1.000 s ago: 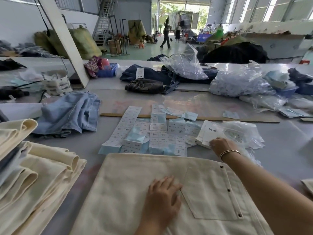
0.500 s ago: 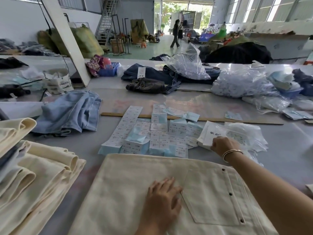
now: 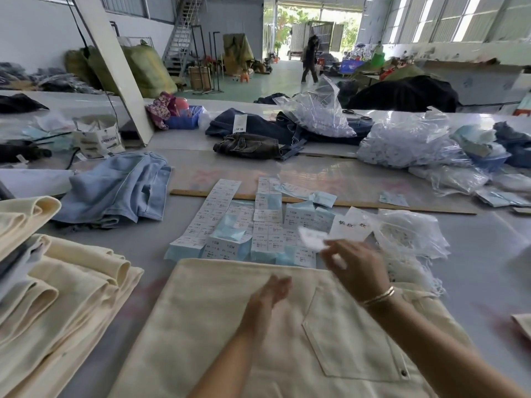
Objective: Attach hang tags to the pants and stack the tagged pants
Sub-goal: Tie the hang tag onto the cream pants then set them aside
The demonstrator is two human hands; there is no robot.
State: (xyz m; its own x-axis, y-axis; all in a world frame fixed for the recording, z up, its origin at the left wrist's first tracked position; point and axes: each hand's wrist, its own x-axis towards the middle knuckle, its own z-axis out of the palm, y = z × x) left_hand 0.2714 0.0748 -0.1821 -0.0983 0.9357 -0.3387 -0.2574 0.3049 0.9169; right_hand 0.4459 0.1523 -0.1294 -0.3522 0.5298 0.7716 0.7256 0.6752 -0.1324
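Observation:
Cream pants point(image 3: 218, 317) lie flat in front of me, back pocket point(image 3: 353, 334) up. My left hand point(image 3: 270, 297) hovers over them on edge, fingers straight, holding nothing. My right hand point(image 3: 353, 268), with a bracelet at the wrist, pinches a white hang tag point(image 3: 313, 238) lifted above the pants' top edge; it is blurred by motion. More white tags point(image 3: 352, 226) lie by a clear plastic bag point(image 3: 408, 234) to the right. Sticker sheets and blue label packs point(image 3: 244, 225) are spread beyond the pants.
A stack of folded cream pants point(image 3: 57, 282) sits at the left. Light blue jeans point(image 3: 115, 188) lie behind it, dark jeans point(image 3: 250, 145) farther back. A wooden ruler point(image 3: 402, 207) crosses the table. Plastic bags point(image 3: 408, 145) fill the right side. A person walks in the far hall.
My right hand drew back from the tag pile with one tag pinched in it. My left hand lifted off the pants and turned on edge.

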